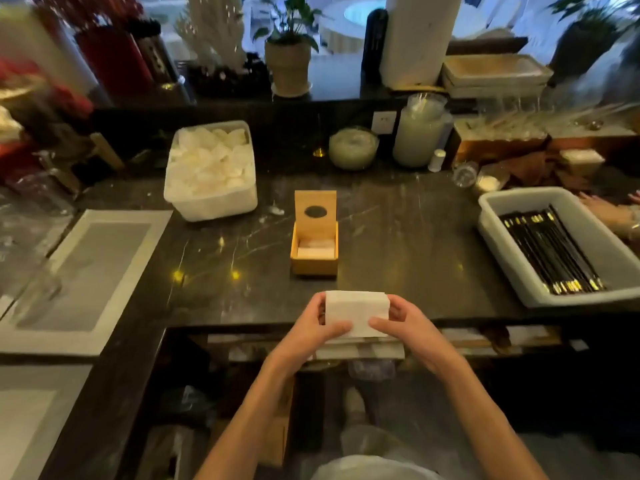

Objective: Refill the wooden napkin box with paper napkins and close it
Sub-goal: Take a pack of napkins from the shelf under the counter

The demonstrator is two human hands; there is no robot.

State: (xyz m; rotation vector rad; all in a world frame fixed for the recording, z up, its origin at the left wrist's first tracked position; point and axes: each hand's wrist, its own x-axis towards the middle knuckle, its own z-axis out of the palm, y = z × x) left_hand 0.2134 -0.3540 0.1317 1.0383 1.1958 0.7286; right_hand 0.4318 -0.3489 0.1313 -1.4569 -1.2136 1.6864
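Head view: the box (314, 263) stands in the middle of the dark, veined, glossy tabletop (398, 237). It is small, square-cornered, and made of pale yellow wood. Its lid (315, 207) is tipped up at the far side, with a dark oval slot in it, so the cavity faces the person and is ready to load. A few white napkins lie low inside, leaving plenty of room above them.

Just nearer than the box, over the tabletop's front edge, both hands hold a fresh stack of napkins (356, 311). It is a soft white block with a faintly embossed surface. The left hand (310, 329) grips its left end and the right hand (403, 323) grips its right end, with thumbs on top and fingers curled under. This two-sided grip probably keeps the loose sheets squared so they slide in as one block. The stack looks a little wider than the box opening, so it may need turning or squeezing.

Left of the box and farther back sits a white plastic tub (211, 206) heaped with small white packets. Well to the right of the box, a grey plastic bin (498, 233) holds long black sticks with gold ends.
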